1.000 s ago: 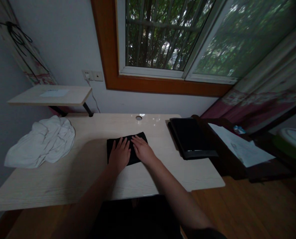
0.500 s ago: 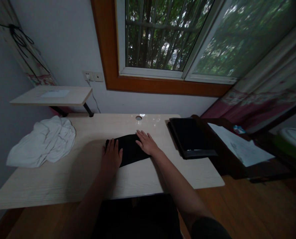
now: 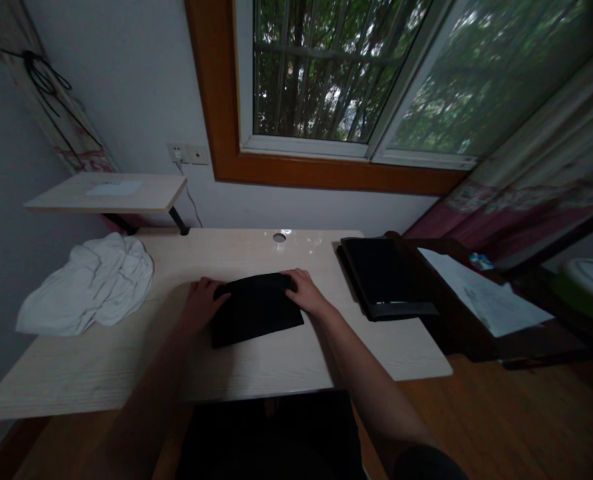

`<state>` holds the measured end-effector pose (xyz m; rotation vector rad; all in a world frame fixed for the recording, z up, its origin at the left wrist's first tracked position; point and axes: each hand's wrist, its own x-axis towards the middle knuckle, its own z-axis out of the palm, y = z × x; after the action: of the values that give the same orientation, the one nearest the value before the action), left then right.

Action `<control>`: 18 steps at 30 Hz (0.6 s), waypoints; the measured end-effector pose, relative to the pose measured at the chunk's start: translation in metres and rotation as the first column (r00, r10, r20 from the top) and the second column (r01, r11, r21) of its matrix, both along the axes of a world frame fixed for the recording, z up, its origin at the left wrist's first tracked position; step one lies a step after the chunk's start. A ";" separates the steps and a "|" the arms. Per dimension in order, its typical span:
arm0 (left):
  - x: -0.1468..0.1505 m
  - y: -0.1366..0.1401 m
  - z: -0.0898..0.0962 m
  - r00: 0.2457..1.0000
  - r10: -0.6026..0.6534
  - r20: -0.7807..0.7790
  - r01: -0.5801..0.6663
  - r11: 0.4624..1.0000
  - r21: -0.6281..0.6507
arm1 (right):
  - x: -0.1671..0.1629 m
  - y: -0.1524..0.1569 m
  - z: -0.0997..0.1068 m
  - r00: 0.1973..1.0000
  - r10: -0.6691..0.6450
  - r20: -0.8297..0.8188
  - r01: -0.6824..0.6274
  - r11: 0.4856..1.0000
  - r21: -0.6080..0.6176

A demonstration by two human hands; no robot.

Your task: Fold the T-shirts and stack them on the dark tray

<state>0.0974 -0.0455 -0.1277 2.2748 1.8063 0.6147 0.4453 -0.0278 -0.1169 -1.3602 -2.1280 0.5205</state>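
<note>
The black cloth [image 3: 259, 310] lay on the desk [image 3: 276, 367]. The left hand [image 3: 200, 304] and right hand [image 3: 305, 292] were half open, each with a thumb near a far corner; I couldn't tell if they gripped it. One hand pulling harder could have made it crooked.

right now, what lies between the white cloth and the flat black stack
The head view shows the black cloth there, the left hand and right hand at its sides.
</note>
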 end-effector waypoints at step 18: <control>-0.003 0.018 0.000 0.991 0.052 0.125 -0.037 0.992 -0.119 | -0.018 0.018 0.012 0.989 -0.015 0.149 0.001 0.996 0.093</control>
<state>0.0949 -0.0275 -0.1274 2.0755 1.7876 0.6296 0.4272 -0.0100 -0.1048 -1.3934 -2.2355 0.3209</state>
